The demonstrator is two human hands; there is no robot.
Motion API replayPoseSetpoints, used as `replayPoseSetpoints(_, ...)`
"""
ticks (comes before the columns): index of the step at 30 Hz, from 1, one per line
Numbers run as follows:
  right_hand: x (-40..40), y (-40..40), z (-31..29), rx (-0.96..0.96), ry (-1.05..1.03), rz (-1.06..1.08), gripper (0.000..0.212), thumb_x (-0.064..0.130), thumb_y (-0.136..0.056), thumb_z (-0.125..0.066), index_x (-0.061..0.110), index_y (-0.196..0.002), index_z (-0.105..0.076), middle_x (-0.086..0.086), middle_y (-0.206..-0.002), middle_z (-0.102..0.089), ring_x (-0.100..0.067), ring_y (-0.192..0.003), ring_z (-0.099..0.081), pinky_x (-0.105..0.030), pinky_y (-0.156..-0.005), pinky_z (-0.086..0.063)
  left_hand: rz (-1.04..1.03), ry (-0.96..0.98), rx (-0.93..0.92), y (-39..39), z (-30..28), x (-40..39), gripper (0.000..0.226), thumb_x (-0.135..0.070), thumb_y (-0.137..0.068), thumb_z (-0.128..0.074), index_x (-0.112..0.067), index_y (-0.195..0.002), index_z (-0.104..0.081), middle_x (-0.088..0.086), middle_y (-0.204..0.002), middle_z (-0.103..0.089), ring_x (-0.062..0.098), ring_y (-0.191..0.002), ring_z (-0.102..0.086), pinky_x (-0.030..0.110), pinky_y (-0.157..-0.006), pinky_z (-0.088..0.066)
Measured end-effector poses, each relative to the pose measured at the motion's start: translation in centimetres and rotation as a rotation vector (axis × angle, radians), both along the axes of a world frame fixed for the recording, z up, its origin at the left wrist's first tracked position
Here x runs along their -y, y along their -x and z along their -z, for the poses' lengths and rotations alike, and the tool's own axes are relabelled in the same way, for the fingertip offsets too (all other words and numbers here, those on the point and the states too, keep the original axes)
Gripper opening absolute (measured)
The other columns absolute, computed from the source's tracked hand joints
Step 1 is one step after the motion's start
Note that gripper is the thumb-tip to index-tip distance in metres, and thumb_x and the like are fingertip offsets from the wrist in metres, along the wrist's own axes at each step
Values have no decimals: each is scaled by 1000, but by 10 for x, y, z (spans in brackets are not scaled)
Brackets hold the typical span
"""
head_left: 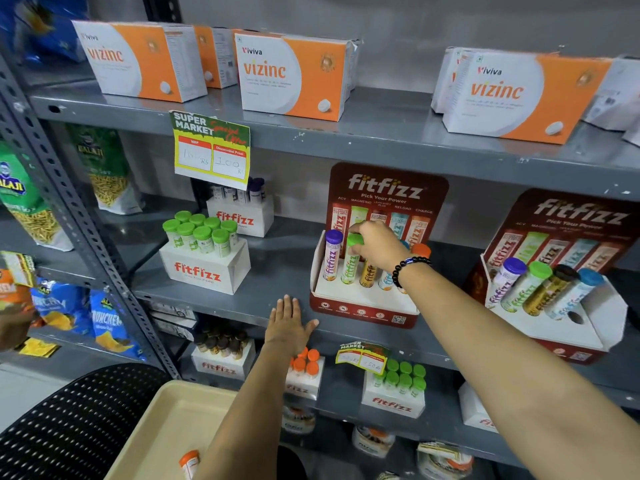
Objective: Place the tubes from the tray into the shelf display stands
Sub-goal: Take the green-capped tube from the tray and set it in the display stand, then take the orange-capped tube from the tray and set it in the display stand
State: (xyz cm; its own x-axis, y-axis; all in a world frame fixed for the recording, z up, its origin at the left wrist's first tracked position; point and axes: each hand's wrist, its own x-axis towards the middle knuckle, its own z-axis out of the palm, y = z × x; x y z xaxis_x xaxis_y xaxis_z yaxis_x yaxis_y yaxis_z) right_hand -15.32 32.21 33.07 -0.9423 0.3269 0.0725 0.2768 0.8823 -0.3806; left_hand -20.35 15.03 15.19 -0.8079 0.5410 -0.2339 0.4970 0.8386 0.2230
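Nearest us, 1 orange-capped tube [189,463] lies in the beige tray [162,431], well below and apart from both hands. Our left hand [289,323] rests flat and empty, fingers spread, on the front edge of the grey shelf [277,268]. Further in, our right hand [375,244] grips the cap of the green-capped tube [350,268] from above; the tube stands under the fingers in the red display stand [363,306], between a purple-capped tube [332,256] and a gold tube [368,273].
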Motion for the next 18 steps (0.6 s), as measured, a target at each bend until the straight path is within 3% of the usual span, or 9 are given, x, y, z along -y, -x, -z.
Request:
replayPoseSetpoints(4, 4, -9, 5, -133, -11, -13, 49, 26, -84, -65, 6, -127, -50, -14, -130, -56, -28, -117, -54, -37, -95, -45, 20, -14, -17, 0, 4, 6, 71, -52, -97, -19, -7, -147, 6, 13, -158, 10, 28, -145, 10, 39, -119, 2)
replayPoseSetpoints(8, 21, -7, 10, -322, -131, -75, 43, 29, -93, -50, 8, -131, -47, -10, -135, -53, -24, -123, -50, -36, -101, -42, 8, -110, -77, -11, 15, 24, 65, -47, -99, -19, -9, -147, 1, 11, -158, 4, 25, -145, 7, 36, -118, 4)
replayPoseSetpoints(11, 51, 1, 21, -371, -135, -241, 41, 24, -94, -48, 7, -132, -47, -12, -138, -52, -25, -129, -45, -36, -106, -36, -64, -189, -134, -30, 27, 50, 63, -43, -100, -23, -8, -147, -2, 11, -158, 1, 24, -145, 6, 35, -118, 5)
replayPoseSetpoints(15, 107, 16, 53, -294, -113, -479, 38, 18, -94, -48, 3, -129, -50, -14, -136, -53, -26, -130, -45, -33, -108, -30, -229, -231, -169, -66, 45, 95, 62, -39, -100, -25, -4, -147, -3, 15, -157, 2, 27, -145, 5, 33, -117, 7)
replayPoseSetpoints(18, 148, 27, 82, -152, -63, -644, 37, 20, -95, -46, 4, -128, -52, -13, -135, -55, -27, -126, -47, -36, -105, -35, -401, -242, -147, -97, 63, 127, 63, -40, -100, -24, -5, -147, 0, 13, -158, 5, 24, -145, 7, 28, -115, 11)
